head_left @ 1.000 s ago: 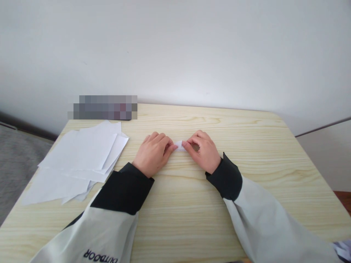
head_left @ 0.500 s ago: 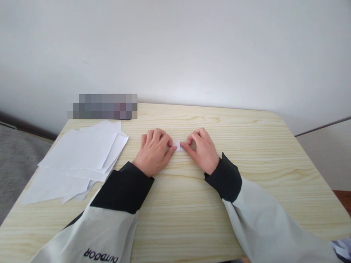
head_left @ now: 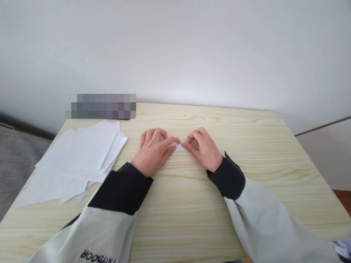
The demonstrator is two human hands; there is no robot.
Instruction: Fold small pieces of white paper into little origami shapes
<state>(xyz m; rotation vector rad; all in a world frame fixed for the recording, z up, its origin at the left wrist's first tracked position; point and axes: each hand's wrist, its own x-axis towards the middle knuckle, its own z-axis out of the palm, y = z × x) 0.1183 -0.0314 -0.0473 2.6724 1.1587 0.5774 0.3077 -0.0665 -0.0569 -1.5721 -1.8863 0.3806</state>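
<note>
A small folded piece of white paper [head_left: 178,147] lies low over the table between my two hands, partly covered by fingers. My left hand [head_left: 153,150] holds its left end, with the thumb at the near side and the index finger stretched across the far edge. At the right end, my right hand [head_left: 204,148] pinches the paper between thumb and index finger, the other fingers curled. Just how the folds run is too small to make out.
Several loose white sheets [head_left: 79,149] lie in an untidy pile on the left of the pale wooden table [head_left: 186,219]. Behind them, by the white wall [head_left: 192,51], sits a pixelated dark object [head_left: 102,107].
My left index finger has stretched out to the right over the paper's far edge. A flap that stood up in the middle now looks flatter. The right hand keeps its pinch.
</note>
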